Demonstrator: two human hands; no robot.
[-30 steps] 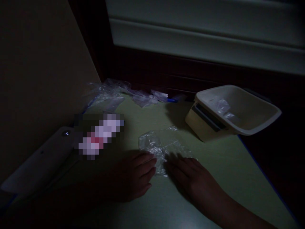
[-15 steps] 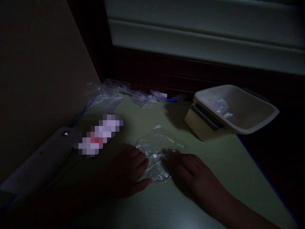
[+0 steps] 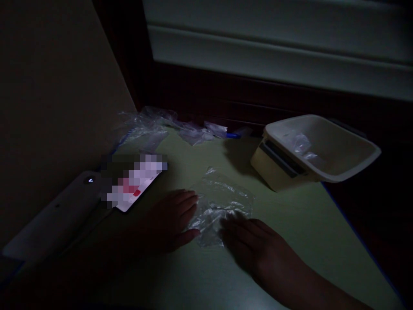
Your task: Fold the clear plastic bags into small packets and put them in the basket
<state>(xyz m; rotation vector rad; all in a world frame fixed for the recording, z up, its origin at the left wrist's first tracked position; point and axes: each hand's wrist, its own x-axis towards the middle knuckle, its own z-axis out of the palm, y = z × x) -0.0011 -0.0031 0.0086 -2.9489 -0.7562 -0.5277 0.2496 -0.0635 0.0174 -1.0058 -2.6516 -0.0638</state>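
A clear, crinkled plastic bag [image 3: 222, 200] lies flat on the pale green table [image 3: 206, 280] between my two hands. My left hand [image 3: 177, 219] rests at the bag's left edge, its fingers stretched out and the thumb apart. On the right side, my right hand [image 3: 254, 243] lies over the bag's lower right part with its fingers extended. Its fingertips are dark and partly in shadow. Neither hand has closed around the bag.
A cream plastic bin [image 3: 277, 172] with some clear plastic inside stands tilted at the right. More clear bags [image 3: 155, 125] lie along the back edge. A lit phone [image 3: 138, 189], partly pixelated, and a white power strip-like slab [image 3: 54, 219] are at the left.
My left hand's fingers have straightened and moved slightly up and back. The right hand has shifted a little left and lower over the bag, whose folds have altered.
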